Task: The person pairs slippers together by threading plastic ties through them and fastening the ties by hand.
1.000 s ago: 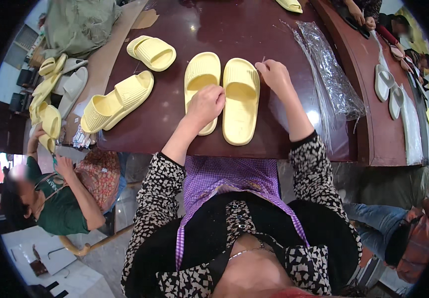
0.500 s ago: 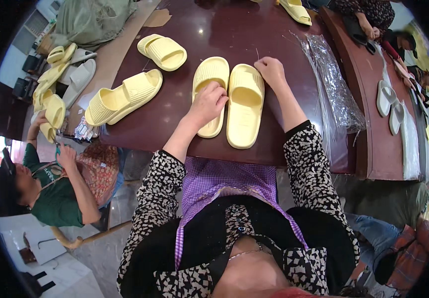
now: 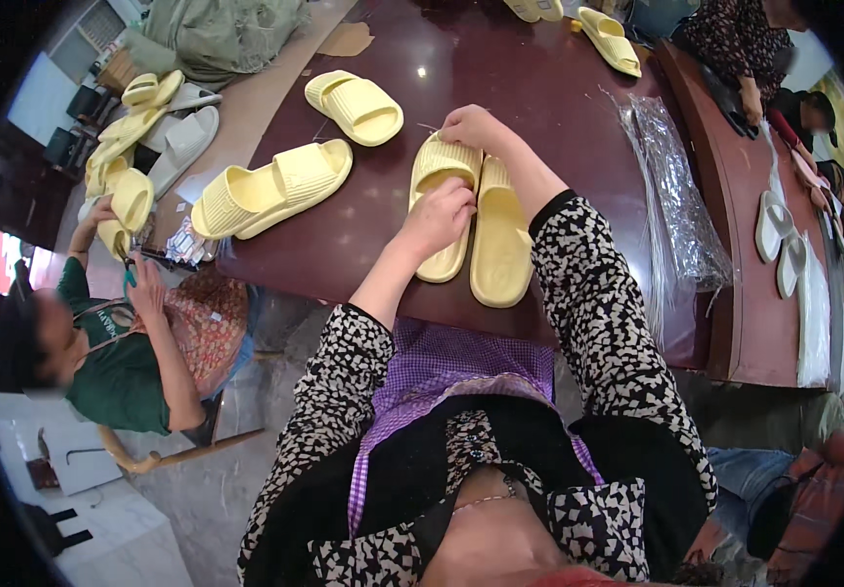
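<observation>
Two yellow slippers lie side by side on the table in front of me, toes pointing away. My left hand [image 3: 439, 217] is closed, fingertips at the strap opening of the left slipper [image 3: 442, 266]; what it grips is hidden. Reaching across the toe of the right slipper [image 3: 502, 259], my right hand [image 3: 476, 130] pinches at the left slipper's toe. A thin pale strand sticks out to the left of its fingertips. Farther left lie two more yellow slippers, one ribbed slipper [image 3: 358, 110] and a stacked-looking pair [image 3: 275, 191].
The dark red table [image 3: 363, 254] carries a bundle of thin clear strands [image 3: 647, 215] and crinkled plastic bags [image 3: 681, 196] at right. A co-worker in a green shirt [image 3: 119, 367] handles yellow slippers at left. White slippers [image 3: 772, 225] lie on the brown side table [image 3: 735, 323].
My right hand has moved left, from the right slipper's toe to the left slipper's toe. My left hand stays at the left slipper's strap. The whole view has shifted slightly.
</observation>
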The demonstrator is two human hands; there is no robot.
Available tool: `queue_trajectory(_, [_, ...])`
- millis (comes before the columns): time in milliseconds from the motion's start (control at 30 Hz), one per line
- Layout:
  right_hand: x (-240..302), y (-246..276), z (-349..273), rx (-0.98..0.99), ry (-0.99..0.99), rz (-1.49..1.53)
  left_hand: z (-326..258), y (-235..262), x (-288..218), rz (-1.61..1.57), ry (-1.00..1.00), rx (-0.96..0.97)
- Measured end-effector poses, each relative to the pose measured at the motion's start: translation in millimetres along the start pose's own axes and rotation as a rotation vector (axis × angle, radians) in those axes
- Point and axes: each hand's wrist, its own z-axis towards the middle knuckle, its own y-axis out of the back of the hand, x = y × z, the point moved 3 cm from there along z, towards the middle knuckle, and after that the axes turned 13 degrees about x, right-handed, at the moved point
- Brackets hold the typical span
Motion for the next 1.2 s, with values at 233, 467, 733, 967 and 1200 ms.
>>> queue_trajectory(233, [-4, -2, -5, -0.023, 0.022, 0.15, 1, -9, -10, 0.059, -0.031, -0.028])
queue_trajectory(467, [-15, 11, -12, -0.137, 0.1, 0.457, 3, -2, -6, -0.012, -0.059, -0.074])
queue_trajectory(733, [-3, 3, -63, -0.169, 0.282, 0.711, -12, -4, -6, -0.19, 0.065, -0.025])
queue_trajectory(967, [-1, -6, -111, -0.205, 0.244, 0.605, -25, 9, -34, -0.482, 0.348, -0.054])
queue_trajectory(1200, [12, -18, -134, -0.241, 0.284, 0.592, 32, 36, -5, -0.473, 0.269, -0.234])
